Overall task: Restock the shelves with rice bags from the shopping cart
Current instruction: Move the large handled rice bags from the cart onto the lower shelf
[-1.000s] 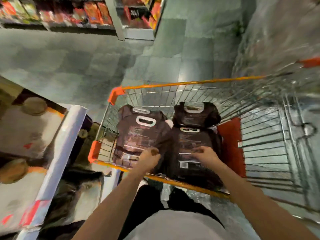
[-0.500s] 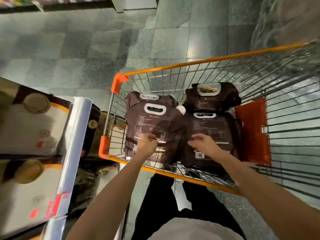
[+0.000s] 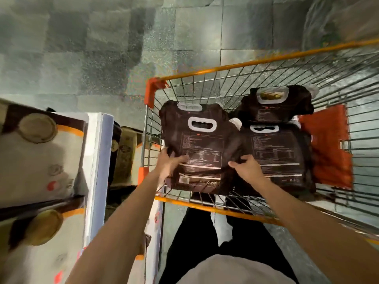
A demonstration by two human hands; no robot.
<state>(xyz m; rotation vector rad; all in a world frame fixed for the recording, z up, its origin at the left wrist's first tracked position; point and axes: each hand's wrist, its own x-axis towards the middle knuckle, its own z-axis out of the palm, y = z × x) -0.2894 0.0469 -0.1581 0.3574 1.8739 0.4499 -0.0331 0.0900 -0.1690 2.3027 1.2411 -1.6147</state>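
Note:
Several dark brown rice bags with white handle cut-outs lie in an orange-rimmed wire shopping cart [image 3: 205, 71]. The front left rice bag [image 3: 202, 140] is tilted up toward me. My left hand [image 3: 168, 162] grips its left edge and my right hand [image 3: 246, 168] pinches its right edge. A second bag [image 3: 281, 152] lies to its right and a third bag [image 3: 276, 107] sits behind that one.
A white-edged shelf [image 3: 98, 160] with cream and brown rice bags [image 3: 39, 158] stands to the left of the cart. An orange child-seat flap [image 3: 328, 148] lines the cart's right side. Grey floor tiles [image 3: 102, 48] stretch ahead.
Both hands have shifted from the bags' faces to the left bag's two side edges, and that bag has risen and tilted toward me. The camera has swung down and left.

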